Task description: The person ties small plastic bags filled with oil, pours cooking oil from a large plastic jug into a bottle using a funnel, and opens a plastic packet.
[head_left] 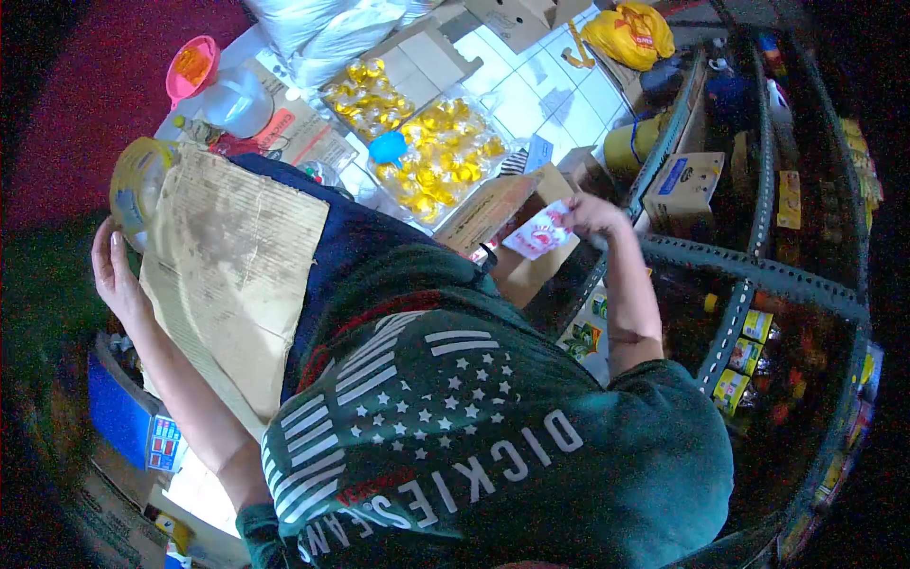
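My right hand (595, 218) pinches a small white paper label with red print (538, 230), held over an open cardboard box (536, 275). On the left, my left hand (118, 270) is at the lower side of a clear plastic jar with a yellow rim (142, 180), its visible fingers stretched out. Whether it bears the jar's weight I cannot tell. A stained sheet of cardboard (237, 247) lies across my lap, beside the jar.
Ahead on the floor sit clear bags of yellow-and-clear pieces (445, 156) with a blue scoop (387, 148). A pink-rimmed strainer (193, 66) and a white jug (237, 102) stand at the back left. Metal shelving (777, 266) with packets runs along the right.
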A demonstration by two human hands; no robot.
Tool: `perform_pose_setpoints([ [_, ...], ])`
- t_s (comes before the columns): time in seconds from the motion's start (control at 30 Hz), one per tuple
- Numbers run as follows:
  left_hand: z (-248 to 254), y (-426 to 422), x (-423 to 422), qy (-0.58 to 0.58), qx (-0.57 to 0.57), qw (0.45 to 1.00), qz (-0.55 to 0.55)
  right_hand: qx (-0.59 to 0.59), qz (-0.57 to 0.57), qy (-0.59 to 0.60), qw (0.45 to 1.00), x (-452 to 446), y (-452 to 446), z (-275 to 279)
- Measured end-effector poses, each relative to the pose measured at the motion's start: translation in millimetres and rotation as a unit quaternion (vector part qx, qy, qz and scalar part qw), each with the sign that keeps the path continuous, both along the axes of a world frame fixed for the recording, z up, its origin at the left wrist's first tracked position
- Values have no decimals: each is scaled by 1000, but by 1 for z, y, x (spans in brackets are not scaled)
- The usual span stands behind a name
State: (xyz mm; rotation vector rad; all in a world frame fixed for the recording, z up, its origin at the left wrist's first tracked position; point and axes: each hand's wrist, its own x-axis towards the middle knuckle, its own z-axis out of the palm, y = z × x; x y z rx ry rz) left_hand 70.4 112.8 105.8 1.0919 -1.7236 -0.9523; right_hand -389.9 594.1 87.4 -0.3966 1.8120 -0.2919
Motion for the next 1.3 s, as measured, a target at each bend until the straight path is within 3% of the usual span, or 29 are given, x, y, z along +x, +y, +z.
perform_pose_setpoints([
  [0.13, -11, -1, 23, -11, 24, 999, 38, 15, 10, 65, 998, 1, 40, -114],
  [0.2, -13, 7, 26, 7, 53, 998, 31, 63, 121, 214, 967, -3, 55, -170],
  [0.27, -18, 5, 29, -5, 41, 999, -6, 97, 168, 290, 937, -22, 58, -177],
  [0.37, 3, 11, 14, 1, 44, 999, -30, -26, 67, 308, 949, -79, 26, -107],
  [0.43, 7, 6, 8, 18, 72, 995, -72, -209, -33, 291, 933, -69, -49, 6],
  [0.5, 19, 5, -9, 28, 83, 987, -131, -347, -51, 391, 851, -14, -143, 103],
  [0.53, 20, 2, -16, 7, 84, 981, -172, -461, -122, 330, 815, 4, -176, 122],
  [0.57, 22, 5, -29, 59, 96, 967, -229, -589, -147, 240, 758, 27, -209, 134],
  [0.63, 10, 6, -48, 81, 115, 928, -346, -733, -170, 119, 648, 85, -280, 140],
  [0.73, 16, 34, -76, 68, 232, 840, -485, -738, -230, -255, 581, 161, -370, 146],
  [0.8, 11, 40, -89, 39, 212, 796, -566, -701, -263, -376, 547, 191, -414, 145],
  [0.87, 1, 39, -91, 97, 204, 766, -602, -675, -266, -435, 533, 208, -447, 134],
  [0.97, 8, 32, -83, 223, 240, 774, -541, -632, -295, -470, 541, 219, -471, 117],
  [1.07, -16, 5, -77, 357, 267, 782, -435, -645, -242, -480, 543, 222, -475, 90],
  [1.1, -3, 3, -73, 416, 246, 799, -359, -649, -227, -473, 550, 222, -477, 82],
  [1.3, -19, -27, -64, 493, 301, 783, -230, -645, -208, -452, 580, 227, -478, 61],
])
